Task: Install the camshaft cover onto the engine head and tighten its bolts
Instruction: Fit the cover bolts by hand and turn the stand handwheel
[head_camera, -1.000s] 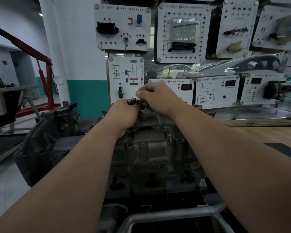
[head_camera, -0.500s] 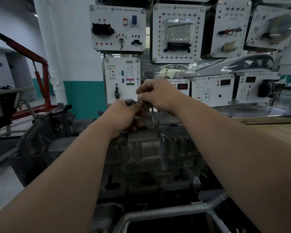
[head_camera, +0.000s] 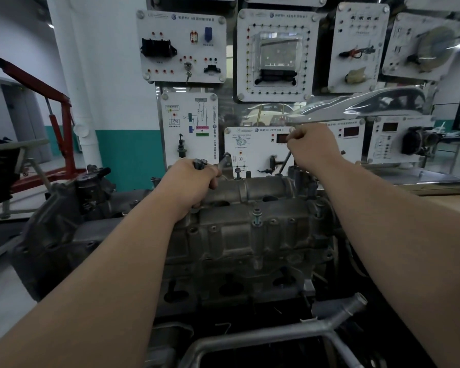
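Head view: the camshaft cover [head_camera: 239, 235] already sits on the engine head [head_camera: 223, 285], so I judge this to be the bolt-seating step, with tightening not yet begun. One seated bolt [head_camera: 257, 217] stands proud on the near edge and a far-edge bolt [head_camera: 237, 172] rises behind the cover.

The left hand [head_camera: 190, 185] rests on the cover's far left part, fingers curled round a bunch of spare bolts [head_camera: 200, 163] whose heads poke above the fist. The right hand [head_camera: 315, 148] pinches a long bolt [head_camera: 284, 163] by its top, the shank slanting down toward the cover's far right edge. I cannot tell whether its tip has entered a hole.

Next, I reckon, that shank needs bringing upright over its hole before it drops in. A raised boss [head_camera: 298, 175] stands just beside the tip and may crowd the fingers.

Around: training panels [head_camera: 255, 144] close behind the engine, a red hoist [head_camera: 35, 81] at left, a tube frame [head_camera: 263, 338] in front, and a wooden bench [head_camera: 452, 203] at right.
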`<state>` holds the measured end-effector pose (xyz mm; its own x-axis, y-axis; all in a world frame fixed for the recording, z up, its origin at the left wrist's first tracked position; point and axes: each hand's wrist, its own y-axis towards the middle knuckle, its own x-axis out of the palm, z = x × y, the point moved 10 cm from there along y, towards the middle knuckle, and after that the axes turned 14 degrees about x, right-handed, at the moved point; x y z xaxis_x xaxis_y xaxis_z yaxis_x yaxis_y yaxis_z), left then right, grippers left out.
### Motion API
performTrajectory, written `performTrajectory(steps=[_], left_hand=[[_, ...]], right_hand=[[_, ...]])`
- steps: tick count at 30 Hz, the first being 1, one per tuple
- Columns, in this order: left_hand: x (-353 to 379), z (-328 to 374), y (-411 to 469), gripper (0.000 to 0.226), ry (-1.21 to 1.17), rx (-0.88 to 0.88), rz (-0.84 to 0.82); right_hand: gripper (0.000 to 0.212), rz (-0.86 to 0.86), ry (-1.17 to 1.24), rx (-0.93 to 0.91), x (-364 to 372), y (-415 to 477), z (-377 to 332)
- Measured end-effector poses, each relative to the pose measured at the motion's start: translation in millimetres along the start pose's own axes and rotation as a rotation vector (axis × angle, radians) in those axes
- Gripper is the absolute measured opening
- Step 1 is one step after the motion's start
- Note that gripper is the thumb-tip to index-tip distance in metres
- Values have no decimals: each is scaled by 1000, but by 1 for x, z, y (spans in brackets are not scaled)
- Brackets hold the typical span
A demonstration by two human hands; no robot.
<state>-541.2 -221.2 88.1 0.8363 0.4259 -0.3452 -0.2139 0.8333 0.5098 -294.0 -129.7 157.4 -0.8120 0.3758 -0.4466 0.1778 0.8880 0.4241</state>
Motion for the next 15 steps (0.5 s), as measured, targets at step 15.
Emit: performTrajectory(steps=[15], left_hand=[[-2,-7,4,30,-30,7,15]], right_hand=[[28,27,-140,-182,7,-11,-16]])
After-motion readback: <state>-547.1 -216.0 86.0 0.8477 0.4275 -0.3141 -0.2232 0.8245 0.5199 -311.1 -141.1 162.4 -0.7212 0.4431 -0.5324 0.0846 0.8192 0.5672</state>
